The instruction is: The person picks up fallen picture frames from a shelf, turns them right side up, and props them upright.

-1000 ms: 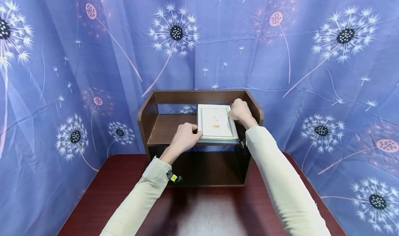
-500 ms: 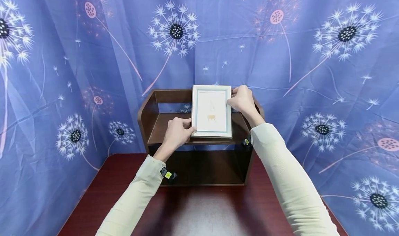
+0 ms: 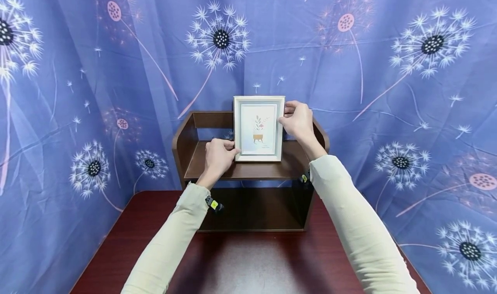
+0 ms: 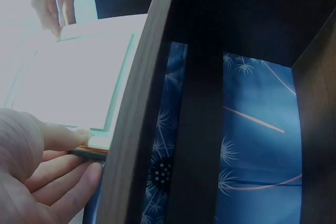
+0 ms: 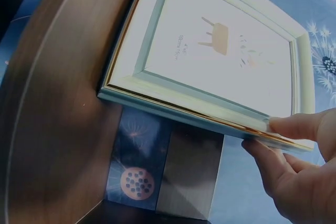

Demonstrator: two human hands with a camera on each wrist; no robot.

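Observation:
A white picture frame with a potted-plant print stands nearly upright on the upper board of a dark brown shelf. My left hand pinches its lower left edge, thumb on the front and fingers behind, as the left wrist view shows with the hand at the frame's corner. Higher up on the other side, my right hand pinches the right edge. In the right wrist view the thumb of that hand lies on the front moulding of the frame, and its fingers reach behind.
The shelf has raised side panels and a back rail, with a lower compartment beneath. It stands on a reddish-brown table. A blue dandelion-print curtain hangs behind and at both sides.
The picture frame has been tilted up from leaning far back to nearly upright and shifted slightly left. Both hands moved with it, keeping hold of its edges.

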